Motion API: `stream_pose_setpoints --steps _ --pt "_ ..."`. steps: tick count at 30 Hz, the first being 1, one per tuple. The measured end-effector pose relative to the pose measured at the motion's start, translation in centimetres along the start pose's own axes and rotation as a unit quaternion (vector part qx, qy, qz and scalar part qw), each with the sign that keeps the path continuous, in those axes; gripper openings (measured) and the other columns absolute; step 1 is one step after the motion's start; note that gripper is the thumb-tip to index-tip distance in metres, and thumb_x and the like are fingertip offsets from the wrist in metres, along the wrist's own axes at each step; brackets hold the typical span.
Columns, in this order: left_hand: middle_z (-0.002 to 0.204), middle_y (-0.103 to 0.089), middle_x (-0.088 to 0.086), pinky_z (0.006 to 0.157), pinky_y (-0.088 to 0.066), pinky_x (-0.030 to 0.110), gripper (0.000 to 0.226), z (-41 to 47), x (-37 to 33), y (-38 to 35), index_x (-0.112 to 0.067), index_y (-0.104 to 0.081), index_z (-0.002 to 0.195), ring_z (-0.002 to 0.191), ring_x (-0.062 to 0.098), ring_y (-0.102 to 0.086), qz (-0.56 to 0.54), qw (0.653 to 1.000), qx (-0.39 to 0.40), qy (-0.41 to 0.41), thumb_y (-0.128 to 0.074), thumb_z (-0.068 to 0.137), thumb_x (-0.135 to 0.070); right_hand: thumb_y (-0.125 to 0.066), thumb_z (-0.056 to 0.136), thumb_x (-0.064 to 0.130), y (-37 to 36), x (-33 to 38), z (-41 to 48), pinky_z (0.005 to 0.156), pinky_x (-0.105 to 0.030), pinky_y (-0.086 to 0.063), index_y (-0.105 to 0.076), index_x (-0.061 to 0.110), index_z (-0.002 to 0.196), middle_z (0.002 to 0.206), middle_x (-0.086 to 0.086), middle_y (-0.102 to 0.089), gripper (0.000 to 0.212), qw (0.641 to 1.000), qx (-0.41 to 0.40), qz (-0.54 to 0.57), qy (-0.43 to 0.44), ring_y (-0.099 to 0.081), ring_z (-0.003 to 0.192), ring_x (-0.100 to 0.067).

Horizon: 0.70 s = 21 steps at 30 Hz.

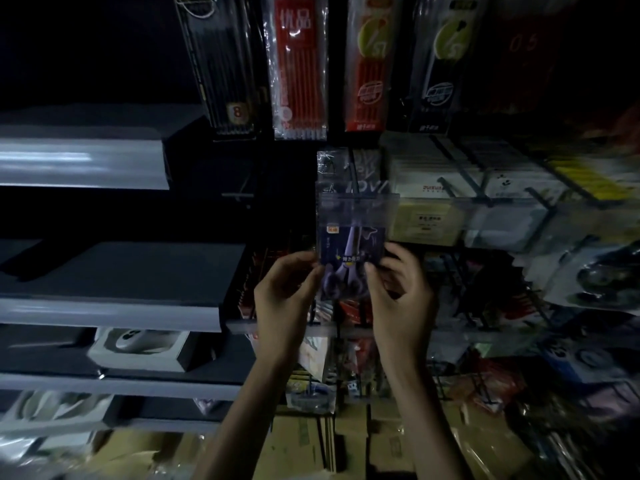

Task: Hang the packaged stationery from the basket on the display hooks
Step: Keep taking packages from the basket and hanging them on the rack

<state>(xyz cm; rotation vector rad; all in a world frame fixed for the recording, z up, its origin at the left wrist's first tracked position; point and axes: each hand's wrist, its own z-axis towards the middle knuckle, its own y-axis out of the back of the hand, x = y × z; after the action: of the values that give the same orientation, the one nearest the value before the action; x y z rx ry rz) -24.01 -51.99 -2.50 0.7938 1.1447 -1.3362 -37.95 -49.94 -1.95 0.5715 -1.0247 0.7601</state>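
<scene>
Both hands hold one packet of scissors up in front of the display wall. It is a clear plastic bag with a dark blue card inside. The left hand pinches the lower left edge of the packet between thumb and fingers. The right hand pinches the lower right edge in the same way, with the thumb on the front of the card. The packet stands upright, and its clear top flap is the highest part. Just behind this top flap is another clear packet and a thin dark rod. I cannot tell if the held packet already sits on a hook, because the light is weak.

Above the packet hang four long packs in a row: a black pencil pack, a red pencil pack, a red pen pack and a black pen pack. To the left of the packet are grey shelves. To its right lie white boxes in a wire rack. Well below it, between the forearms, are cardboard boxes.
</scene>
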Motion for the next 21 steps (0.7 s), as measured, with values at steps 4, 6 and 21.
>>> stream_pose_setpoints --steps 4,6,21 --pt "0.100 -0.081 -0.003 0.081 -0.058 0.021 0.015 -0.1 0.5 -0.1 -0.018 -0.079 0.102 0.098 0.011 -0.076 -0.003 1.000 -0.021 0.019 -0.079 0.090 -0.009 -0.077 0.093 0.026 -0.1 -0.5 -0.1 0.082 -0.020 -0.056 -0.068 0.028 0.121 0.106 0.017 -0.071 0.030 1.000 -0.006 0.006 -0.006 -0.069 0.099 0.000" --pt "0.096 -0.081 -0.001 0.080 -0.058 0.021 0.013 0.1 0.7 -0.2 -0.016 -0.080 0.099 0.095 0.012 -0.077 -0.008 0.999 -0.031 0.026 -0.080 0.089 -0.007 -0.078 0.093 0.027 -0.3 -0.7 0.1 0.081 -0.018 -0.055 -0.068 0.029 0.119 0.105 0.018 -0.071 0.028 1.000 -0.009 0.007 -0.008 -0.068 0.099 0.000" --pt "0.094 -0.079 0.014 0.080 -0.059 0.035 0.005 5.0 1.5 -1.9 -0.005 -0.080 0.095 0.090 0.026 -0.076 -0.065 0.997 -0.039 0.027 -0.078 0.091 -0.002 -0.081 0.088 0.022 -3.7 -1.3 5.1 0.065 -0.021 -0.053 -0.072 0.021 0.104 0.091 0.007 -0.076 0.019 0.999 -0.026 0.017 -0.031 -0.071 0.077 -0.003"
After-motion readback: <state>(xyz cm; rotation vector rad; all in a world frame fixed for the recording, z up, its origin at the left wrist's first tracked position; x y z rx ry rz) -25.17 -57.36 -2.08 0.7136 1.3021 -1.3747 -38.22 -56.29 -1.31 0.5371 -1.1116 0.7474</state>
